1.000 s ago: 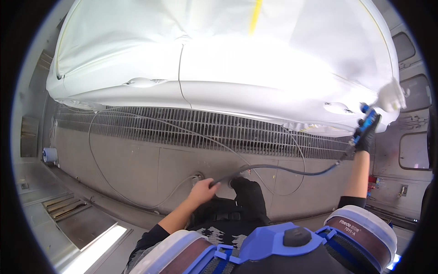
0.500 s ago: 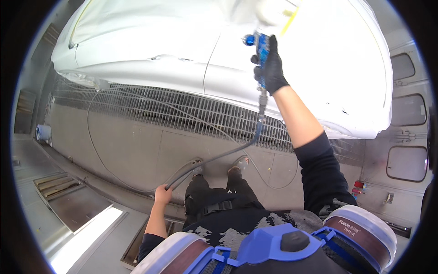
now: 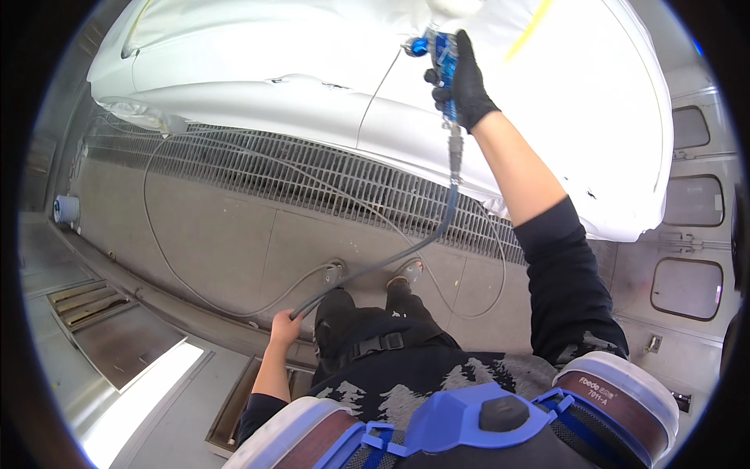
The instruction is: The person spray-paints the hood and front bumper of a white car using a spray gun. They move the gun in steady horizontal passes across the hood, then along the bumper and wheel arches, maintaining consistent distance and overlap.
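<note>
One spray gun [image 3: 439, 53], blue, raised against one white car [image 3: 312, 86]; right hand [image 3: 462, 82], black-gloved, fingers wrapped tight round its grip. One grey hose [image 3: 437, 223] drops from gun base, curves down-left to left hand [image 3: 284, 326], bare, fingers closed round it near hip. Thinner line loops over floor and one long grating [image 3: 297, 176] beside car. One yellow tape strip [image 3: 528, 30] on masked car. Two shoes, two wall panels at right.

The spray gun [image 3: 439, 59] is half hidden by the gloved right hand [image 3: 466, 84]; its cup runs off-frame.
</note>
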Demonstrator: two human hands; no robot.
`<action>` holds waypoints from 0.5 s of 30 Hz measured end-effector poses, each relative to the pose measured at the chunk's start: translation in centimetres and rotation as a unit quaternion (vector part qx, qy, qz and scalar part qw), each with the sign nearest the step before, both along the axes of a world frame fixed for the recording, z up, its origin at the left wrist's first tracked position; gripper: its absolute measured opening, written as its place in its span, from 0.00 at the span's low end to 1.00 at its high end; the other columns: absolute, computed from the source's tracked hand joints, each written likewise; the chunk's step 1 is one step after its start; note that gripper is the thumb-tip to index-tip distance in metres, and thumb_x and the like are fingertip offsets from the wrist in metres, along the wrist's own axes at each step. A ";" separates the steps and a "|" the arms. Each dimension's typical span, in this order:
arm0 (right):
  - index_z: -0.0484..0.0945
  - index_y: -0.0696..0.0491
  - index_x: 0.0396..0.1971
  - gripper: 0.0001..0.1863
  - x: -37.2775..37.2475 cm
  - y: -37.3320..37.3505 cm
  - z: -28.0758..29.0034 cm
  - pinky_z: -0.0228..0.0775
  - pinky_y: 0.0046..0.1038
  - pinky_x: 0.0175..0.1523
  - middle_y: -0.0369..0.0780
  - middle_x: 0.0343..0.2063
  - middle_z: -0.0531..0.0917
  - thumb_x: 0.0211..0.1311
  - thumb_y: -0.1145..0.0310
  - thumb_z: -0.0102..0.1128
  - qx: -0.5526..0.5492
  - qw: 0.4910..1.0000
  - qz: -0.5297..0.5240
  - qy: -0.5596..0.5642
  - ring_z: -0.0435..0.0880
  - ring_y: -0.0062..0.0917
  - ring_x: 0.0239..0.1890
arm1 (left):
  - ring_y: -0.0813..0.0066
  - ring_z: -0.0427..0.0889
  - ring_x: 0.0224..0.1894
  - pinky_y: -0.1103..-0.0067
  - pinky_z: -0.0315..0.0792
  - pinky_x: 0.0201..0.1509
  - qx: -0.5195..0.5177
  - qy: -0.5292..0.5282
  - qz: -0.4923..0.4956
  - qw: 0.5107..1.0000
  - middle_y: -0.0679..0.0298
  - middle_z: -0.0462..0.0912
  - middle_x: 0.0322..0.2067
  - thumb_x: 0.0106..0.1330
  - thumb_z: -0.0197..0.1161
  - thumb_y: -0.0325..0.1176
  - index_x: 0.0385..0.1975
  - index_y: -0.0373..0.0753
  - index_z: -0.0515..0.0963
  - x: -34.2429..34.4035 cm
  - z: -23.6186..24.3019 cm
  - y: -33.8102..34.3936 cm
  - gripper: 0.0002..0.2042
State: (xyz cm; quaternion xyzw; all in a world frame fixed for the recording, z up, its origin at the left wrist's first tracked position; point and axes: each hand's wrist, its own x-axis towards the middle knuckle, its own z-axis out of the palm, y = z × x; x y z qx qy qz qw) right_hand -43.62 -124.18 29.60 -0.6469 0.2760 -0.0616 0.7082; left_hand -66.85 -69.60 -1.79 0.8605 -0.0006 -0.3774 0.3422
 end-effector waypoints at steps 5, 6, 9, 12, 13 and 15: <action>0.75 0.46 0.44 0.39 -8.3 -6.0 1.4 0.59 0.23 0.18 0.34 0.24 0.77 0.65 0.21 0.42 0.038 0.998 -0.047 0.017 0.65 0.15 0.13 | 0.46 0.79 0.27 0.61 0.72 0.35 -0.016 -0.016 -0.082 0.996 0.45 0.78 0.22 0.67 0.64 0.40 0.27 0.33 0.80 -0.1 1.1 -4.0 0.14; 0.75 0.45 0.43 0.38 -10.1 -7.3 1.7 0.57 0.22 0.17 0.33 0.23 0.77 0.65 0.21 0.42 0.032 0.998 -0.050 0.009 0.64 0.14 0.12 | 0.45 0.80 0.28 0.60 0.73 0.35 -0.010 -0.020 -0.107 0.994 0.45 0.79 0.23 0.67 0.64 0.40 0.27 0.33 0.80 0.0 1.7 -5.1 0.14; 0.72 0.44 0.39 0.34 -14.8 -11.5 2.6 0.50 0.17 0.13 0.30 0.20 0.76 0.67 0.24 0.44 0.027 0.989 -0.145 0.004 0.62 0.12 0.09 | 0.41 0.81 0.32 0.59 0.74 0.37 0.018 0.003 -0.133 0.991 0.44 0.80 0.25 0.68 0.64 0.42 0.29 0.34 0.82 0.2 3.7 -8.8 0.15; 0.72 0.43 0.38 0.35 -19.2 -16.6 3.6 0.51 0.17 0.12 0.31 0.19 0.76 0.66 0.23 0.44 0.005 0.978 -0.206 0.013 0.62 0.12 0.08 | 0.42 0.81 0.31 0.59 0.74 0.36 0.025 -0.003 -0.147 0.989 0.45 0.81 0.25 0.68 0.64 0.43 0.30 0.35 0.82 0.1 5.2 -12.9 0.15; 0.72 0.44 0.38 0.35 -20.9 -18.4 3.9 0.51 0.18 0.12 0.31 0.19 0.77 0.66 0.23 0.43 0.002 0.980 -0.199 -0.002 0.62 0.13 0.08 | 0.42 0.81 0.31 0.60 0.73 0.36 0.025 -0.004 -0.160 0.987 0.45 0.81 0.25 0.68 0.64 0.43 0.30 0.35 0.83 -0.1 5.6 -14.6 0.15; 0.71 0.45 0.38 0.35 -24.4 -22.3 4.4 0.53 0.20 0.14 0.31 0.20 0.77 0.67 0.23 0.42 0.020 0.974 -0.224 0.013 0.63 0.15 0.09 | 0.43 0.82 0.31 0.60 0.73 0.36 0.001 -0.003 -0.178 0.984 0.45 0.82 0.26 0.68 0.65 0.43 0.31 0.36 0.83 -1.0 5.8 -18.0 0.15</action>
